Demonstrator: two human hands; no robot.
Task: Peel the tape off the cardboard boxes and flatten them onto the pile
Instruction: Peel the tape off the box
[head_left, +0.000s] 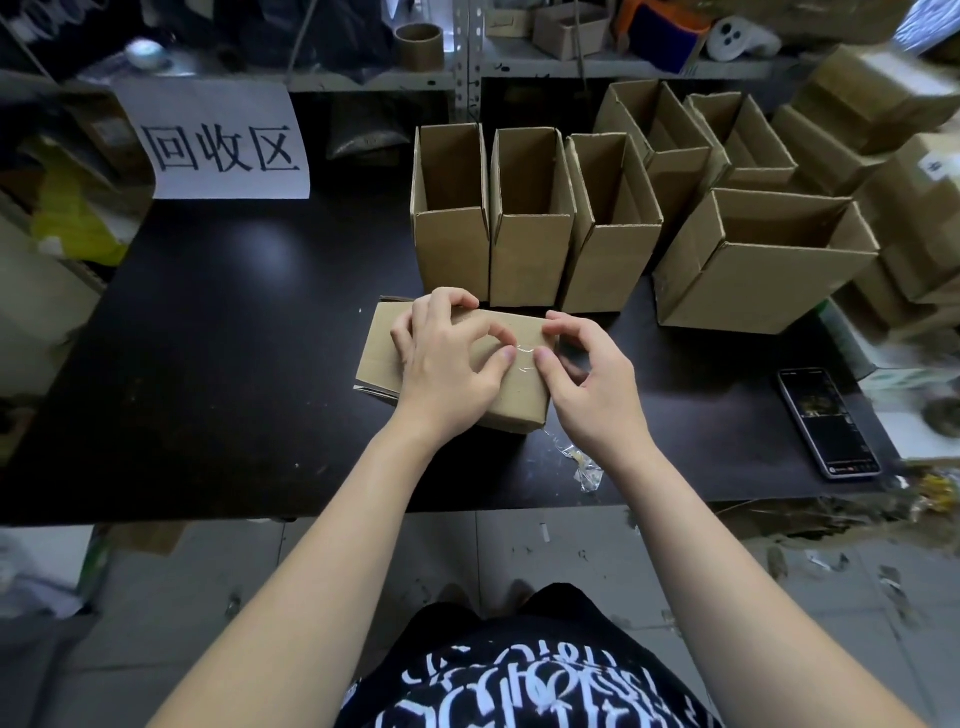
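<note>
Dark tabletop (208, 364), shelving (467, 78) behind, tiled floor (467, 545) below. Free space on L half, up to paper sign (223, 145) at rear. Small box (379, 353) on its side at ctr, near front edge. L hand (447, 374) and R hand (592, 384) on top face, fingers curled, both pinching clear tape (523, 358). Open boxes (452, 249) crowded just behind and to R. Phone (826, 421) far R; tape scraps (584, 467) at front edge.

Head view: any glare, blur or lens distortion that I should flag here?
Head view: sharp in the centre, on the left hand, right hand and box; soft glare on the black table left of the upright boxes; stacked boxes at the right edge smeared; wide-angle lens stretches the corners.
</note>
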